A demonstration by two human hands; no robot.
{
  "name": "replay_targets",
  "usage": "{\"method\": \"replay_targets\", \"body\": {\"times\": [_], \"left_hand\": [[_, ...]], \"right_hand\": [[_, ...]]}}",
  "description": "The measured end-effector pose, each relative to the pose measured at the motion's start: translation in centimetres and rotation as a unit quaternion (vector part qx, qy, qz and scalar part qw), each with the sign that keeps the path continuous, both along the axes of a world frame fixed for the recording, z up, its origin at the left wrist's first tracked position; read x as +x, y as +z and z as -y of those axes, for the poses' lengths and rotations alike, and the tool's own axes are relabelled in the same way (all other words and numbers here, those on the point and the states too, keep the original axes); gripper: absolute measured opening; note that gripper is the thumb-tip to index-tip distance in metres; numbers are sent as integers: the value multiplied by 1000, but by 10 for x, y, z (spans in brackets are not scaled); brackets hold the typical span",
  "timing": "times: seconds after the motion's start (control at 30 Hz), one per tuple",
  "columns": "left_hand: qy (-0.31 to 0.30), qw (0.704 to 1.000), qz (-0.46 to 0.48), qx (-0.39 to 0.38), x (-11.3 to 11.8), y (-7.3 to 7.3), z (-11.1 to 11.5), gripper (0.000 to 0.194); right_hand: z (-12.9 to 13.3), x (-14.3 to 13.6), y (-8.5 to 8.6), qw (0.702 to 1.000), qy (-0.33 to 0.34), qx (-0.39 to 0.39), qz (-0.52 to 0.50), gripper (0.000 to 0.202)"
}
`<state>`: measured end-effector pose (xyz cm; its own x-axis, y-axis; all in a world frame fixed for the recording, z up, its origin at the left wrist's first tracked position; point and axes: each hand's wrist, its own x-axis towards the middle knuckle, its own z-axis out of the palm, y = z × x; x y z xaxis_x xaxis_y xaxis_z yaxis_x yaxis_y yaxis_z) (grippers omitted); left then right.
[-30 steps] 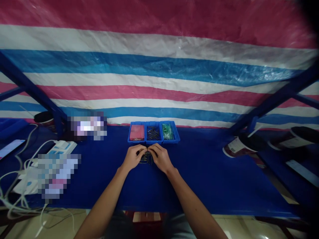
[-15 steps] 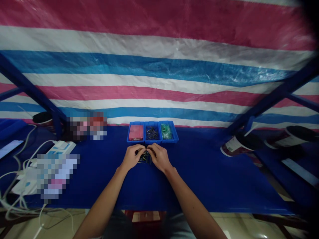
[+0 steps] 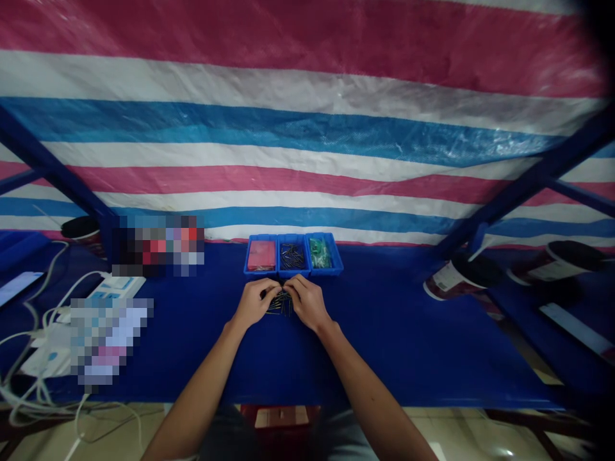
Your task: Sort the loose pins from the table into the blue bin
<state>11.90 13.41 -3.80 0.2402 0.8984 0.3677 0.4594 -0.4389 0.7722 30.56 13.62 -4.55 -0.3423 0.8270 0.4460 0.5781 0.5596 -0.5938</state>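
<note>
My left hand (image 3: 256, 299) and my right hand (image 3: 307, 299) meet fingertip to fingertip over a loose pile of screws (image 3: 279, 303) on the blue table. Both are closed in a pinch; whatever sits between the fingers is too small to make out. Just beyond them, side by side, stand three blue bins. The left bin (image 3: 246, 269) has pink-red flat pieces (image 3: 262, 255) in it. Dark screws (image 3: 291, 255) lie in the middle bin (image 3: 293, 274). Small clear bags with green (image 3: 319, 253) fill part of the right bin (image 3: 338, 264).
White power strips (image 3: 122, 283) with tangled cables (image 3: 41, 390) lie on the left of the blue table (image 3: 384, 346). A paper tub (image 3: 449, 280) is at the right, near a blue frame post (image 3: 500, 179). Behind hangs a striped tarp (image 3: 307, 147).
Almost nothing differs. Both hands stay pinched together over the screws, with the view shifted very slightly.
</note>
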Motion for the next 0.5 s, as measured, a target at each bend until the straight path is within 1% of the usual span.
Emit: {"method": "replay_targets", "body": {"times": [0.1,0.23,0.37,0.5], "left_hand": [[-2,1000,3,0,0,-1,0,25],[3,1000,17,2,-2,-4,-1,25],[7,1000,28,3,-2,-6,-1,23],[2,1000,23,6,-1,-6,-2,21]], "right_hand": [[1,1,2,1000,-4,-4,12,25],[0,1,3,1000,19,7,-12,21],[-1,0,-1,998,38,35,-36,20],[-2,0,-4,997,31,49,-50,22]]}}
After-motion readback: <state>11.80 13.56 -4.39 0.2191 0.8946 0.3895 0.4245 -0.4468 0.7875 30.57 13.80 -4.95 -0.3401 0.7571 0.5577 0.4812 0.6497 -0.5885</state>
